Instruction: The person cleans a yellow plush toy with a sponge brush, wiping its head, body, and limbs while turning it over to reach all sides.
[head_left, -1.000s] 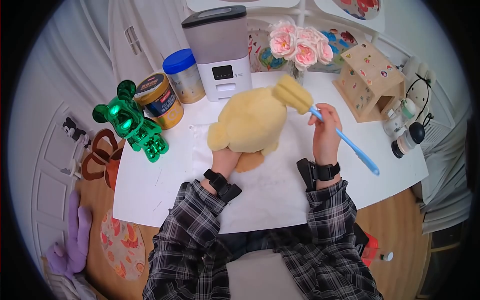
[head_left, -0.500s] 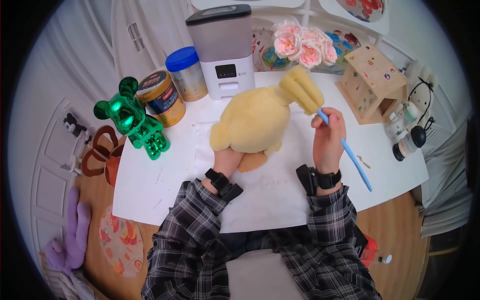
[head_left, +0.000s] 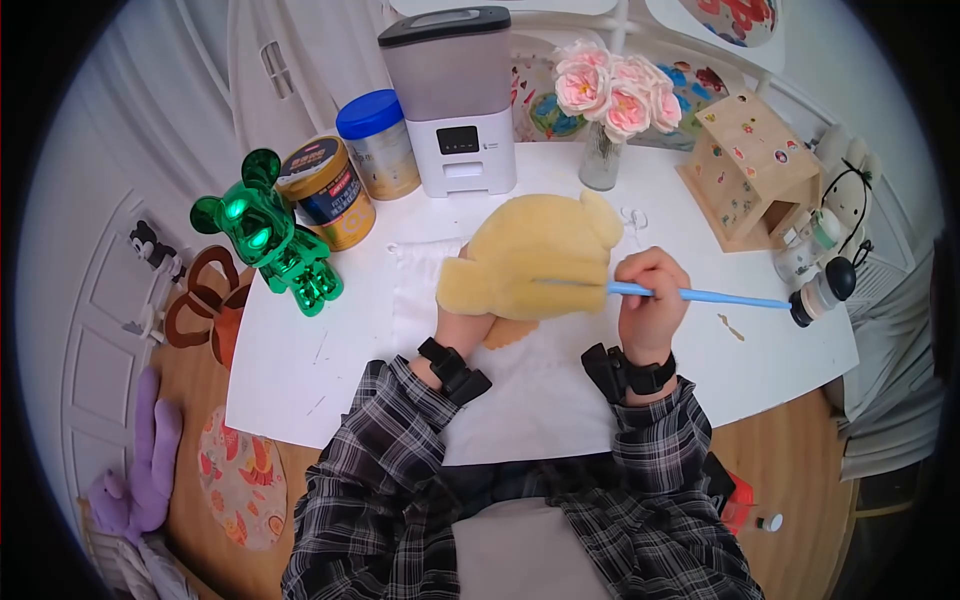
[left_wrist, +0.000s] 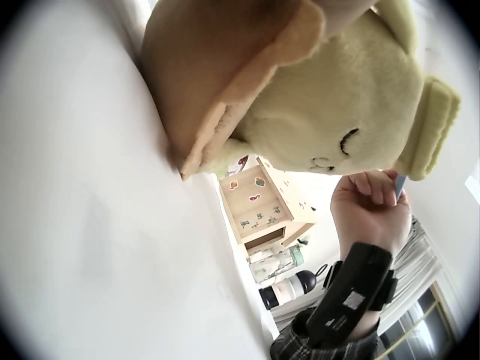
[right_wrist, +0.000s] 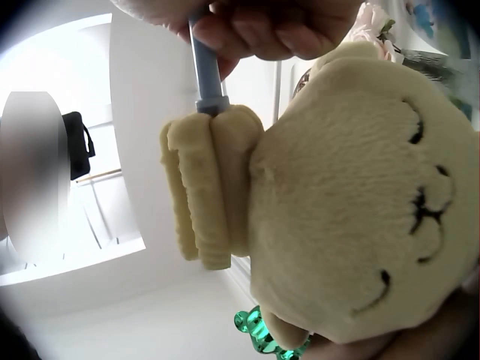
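Observation:
A pale yellow plush toy (head_left: 535, 235) is held up over the white cloth by my left hand (head_left: 463, 330), whose fingers are mostly hidden behind it. The toy's stitched face (right_wrist: 360, 210) shows in the right wrist view. My right hand (head_left: 652, 303) pinches the blue handle (head_left: 735, 297) of a duster, which points right, nearly level. The yellow duster head (right_wrist: 202, 187) lies against the side of the toy's head in the right wrist view. In the left wrist view, the right hand (left_wrist: 371, 214) is beyond the toy, beside the duster head (left_wrist: 431, 127).
A green bear figure (head_left: 270, 235), two tubs, and a grey-white dispenser (head_left: 460, 155) stand at the left and back of the white table (head_left: 290, 390). Pink flowers (head_left: 625, 95) in a glass vase, a wooden house (head_left: 750, 165) and bottles are at the back right.
The duster head has come down from the toy's upper right onto its side, and the handle has swung level. My right hand has lowered slightly. The toy has shifted right and turned.

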